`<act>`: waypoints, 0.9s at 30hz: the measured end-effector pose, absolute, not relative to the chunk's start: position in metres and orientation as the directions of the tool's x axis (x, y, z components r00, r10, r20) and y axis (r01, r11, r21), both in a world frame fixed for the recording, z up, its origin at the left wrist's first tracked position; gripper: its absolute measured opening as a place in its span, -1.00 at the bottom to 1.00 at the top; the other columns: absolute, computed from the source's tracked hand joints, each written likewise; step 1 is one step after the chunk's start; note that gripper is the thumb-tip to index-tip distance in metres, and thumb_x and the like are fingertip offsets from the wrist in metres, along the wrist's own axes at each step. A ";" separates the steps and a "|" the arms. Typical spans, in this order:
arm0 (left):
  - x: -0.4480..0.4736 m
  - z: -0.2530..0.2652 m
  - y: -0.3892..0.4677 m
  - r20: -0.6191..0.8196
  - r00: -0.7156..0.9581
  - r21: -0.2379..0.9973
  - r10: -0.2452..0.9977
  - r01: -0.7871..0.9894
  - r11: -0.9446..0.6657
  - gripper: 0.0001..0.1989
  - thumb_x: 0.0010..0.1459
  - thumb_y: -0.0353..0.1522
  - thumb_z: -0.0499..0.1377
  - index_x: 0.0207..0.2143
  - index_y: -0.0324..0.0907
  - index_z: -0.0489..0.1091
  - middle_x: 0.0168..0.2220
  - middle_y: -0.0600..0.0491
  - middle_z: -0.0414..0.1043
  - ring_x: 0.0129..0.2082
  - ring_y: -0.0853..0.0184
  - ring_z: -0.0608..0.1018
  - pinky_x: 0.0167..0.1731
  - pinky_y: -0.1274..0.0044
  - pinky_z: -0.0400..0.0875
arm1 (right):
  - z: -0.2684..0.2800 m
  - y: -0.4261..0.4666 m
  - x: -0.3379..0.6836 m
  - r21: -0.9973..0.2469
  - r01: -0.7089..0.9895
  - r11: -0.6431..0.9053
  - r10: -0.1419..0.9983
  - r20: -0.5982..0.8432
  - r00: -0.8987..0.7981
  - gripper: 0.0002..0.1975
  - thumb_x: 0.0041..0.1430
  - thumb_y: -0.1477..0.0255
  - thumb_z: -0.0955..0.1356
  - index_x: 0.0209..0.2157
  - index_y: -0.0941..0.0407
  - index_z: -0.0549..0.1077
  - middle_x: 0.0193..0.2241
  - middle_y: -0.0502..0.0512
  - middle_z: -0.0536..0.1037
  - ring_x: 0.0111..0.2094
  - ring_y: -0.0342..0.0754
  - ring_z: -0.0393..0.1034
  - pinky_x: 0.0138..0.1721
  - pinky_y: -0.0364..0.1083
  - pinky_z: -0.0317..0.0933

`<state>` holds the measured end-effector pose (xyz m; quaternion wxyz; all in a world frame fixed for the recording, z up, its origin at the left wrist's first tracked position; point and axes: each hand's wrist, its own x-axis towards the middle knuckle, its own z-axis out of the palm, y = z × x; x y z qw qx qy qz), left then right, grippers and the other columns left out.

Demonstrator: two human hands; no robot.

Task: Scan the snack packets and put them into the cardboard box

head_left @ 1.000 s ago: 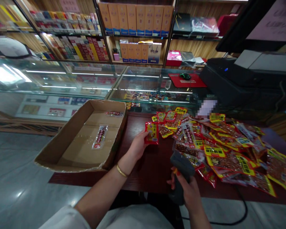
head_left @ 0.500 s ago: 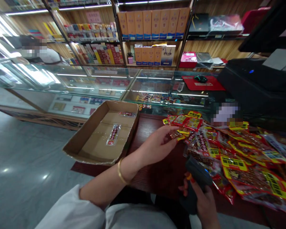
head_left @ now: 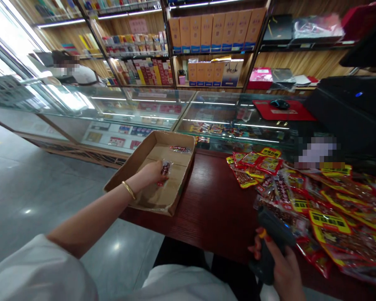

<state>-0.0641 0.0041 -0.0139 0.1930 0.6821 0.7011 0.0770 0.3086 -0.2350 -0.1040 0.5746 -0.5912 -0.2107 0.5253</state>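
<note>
One packet (head_left: 166, 168) inside the box (head_left: 180, 173) is touching my left hand (head_left: 151, 173), grip unclear to me; right of the box, my right hand (head_left: 283, 263) is gripping a scanner (head_left: 275, 225).

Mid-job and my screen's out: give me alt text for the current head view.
A person's left hand is inside a shallow cardboard box, at a slim packet, while the right hand holds a dark handheld scanner. Colorful snack packets are heaped right on the dark red tabletop; glass counters stand behind.
</note>
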 end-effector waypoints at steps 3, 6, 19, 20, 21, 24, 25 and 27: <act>-0.057 -0.004 0.003 -0.153 0.015 0.393 0.988 0.918 0.047 -0.71 -0.31 -0.47 0.42 -0.45 -0.13 0.48 -0.47 -0.05 0.59 -0.25 -0.05 0.64 -0.23 0.40 0.40 | -0.105 -0.234 0.312 -0.901 -0.345 -0.262 0.866 -0.377 0.329 -0.52 -0.07 0.06 0.54 -0.28 0.14 0.48 -0.61 -0.05 0.48 -0.68 -0.11 0.36 -0.38 0.07 0.51; -0.041 0.026 -0.011 -0.106 0.070 0.453 0.992 0.891 -0.015 -0.82 -0.12 -0.40 0.36 -0.37 -0.12 0.54 -0.47 0.02 0.58 -0.30 0.06 0.63 -0.24 0.43 0.42 | -0.104 -0.234 0.313 -0.897 -0.349 -0.271 0.877 -0.380 0.293 -0.53 -0.08 0.06 0.54 -0.30 0.14 0.49 -0.61 -0.04 0.49 -0.68 -0.11 0.36 -0.38 0.07 0.50; 0.140 0.001 -0.048 -0.088 0.402 0.868 0.911 -0.418 0.268 -0.75 -0.20 -0.52 0.48 -0.47 -0.23 0.49 -0.46 0.09 0.58 -0.48 0.40 0.56 -0.37 0.58 0.43 | -0.106 -0.234 0.306 -0.903 -0.381 -0.199 0.859 -0.348 0.376 -0.50 -0.09 0.02 0.53 -0.31 0.16 0.51 -0.63 -0.02 0.49 -0.68 -0.10 0.38 -0.51 -0.03 0.43; 0.146 -0.011 -0.041 -0.106 0.392 0.843 0.914 -0.453 0.292 -0.76 -0.16 -0.47 0.47 -0.43 -0.22 0.49 -0.44 0.09 0.59 -0.48 0.40 0.57 -0.37 0.58 0.44 | -0.105 -0.234 0.306 -0.903 -0.374 -0.210 0.855 -0.355 0.378 -0.48 -0.11 0.00 0.53 -0.32 0.16 0.51 -0.63 -0.01 0.49 -0.68 -0.08 0.39 -0.55 -0.06 0.40; 0.149 -0.022 -0.037 -0.124 0.380 0.824 0.917 -0.475 0.308 -0.76 -0.13 -0.42 0.47 -0.39 -0.22 0.50 -0.44 0.09 0.59 -0.49 0.40 0.57 -0.39 0.57 0.45 | -0.103 -0.233 0.305 -0.904 -0.366 -0.219 0.852 -0.361 0.380 -0.46 -0.13 -0.01 0.53 -0.32 0.17 0.51 -0.64 -0.01 0.48 -0.67 -0.07 0.40 -0.59 -0.08 0.37; 0.155 -0.049 -0.033 -0.169 0.332 0.797 0.928 -0.507 0.327 -0.75 -0.03 -0.33 0.42 -0.29 -0.21 0.51 -0.46 0.10 0.58 -0.54 0.42 0.55 -0.46 0.59 0.44 | -0.099 -0.231 0.301 -0.913 -0.352 -0.208 0.844 -0.350 0.407 -0.48 -0.10 -0.01 0.52 -0.33 0.16 0.51 -0.65 -0.02 0.47 -0.67 -0.08 0.40 -0.62 -0.13 0.32; 0.157 -0.055 -0.034 -0.178 0.311 0.793 0.934 -0.516 0.323 -0.77 0.00 -0.32 0.40 -0.28 -0.19 0.49 -0.46 0.11 0.58 -0.54 0.43 0.55 -0.47 0.61 0.43 | -0.099 -0.230 0.300 -0.914 -0.351 -0.205 0.842 -0.347 0.413 -0.49 -0.09 0.00 0.52 -0.32 0.16 0.51 -0.65 -0.03 0.47 -0.66 -0.09 0.40 -0.60 -0.13 0.33; 0.160 -0.065 -0.035 -0.192 0.269 0.790 0.944 -0.529 0.312 -0.80 0.07 -0.31 0.35 -0.25 -0.14 0.46 -0.44 0.13 0.60 -0.52 0.42 0.57 -0.47 0.62 0.43 | -0.097 -0.229 0.297 -0.916 -0.344 -0.206 0.834 -0.349 0.428 -0.50 -0.06 0.01 0.51 -0.31 0.16 0.52 -0.63 -0.04 0.47 -0.67 -0.11 0.39 -0.55 -0.11 0.37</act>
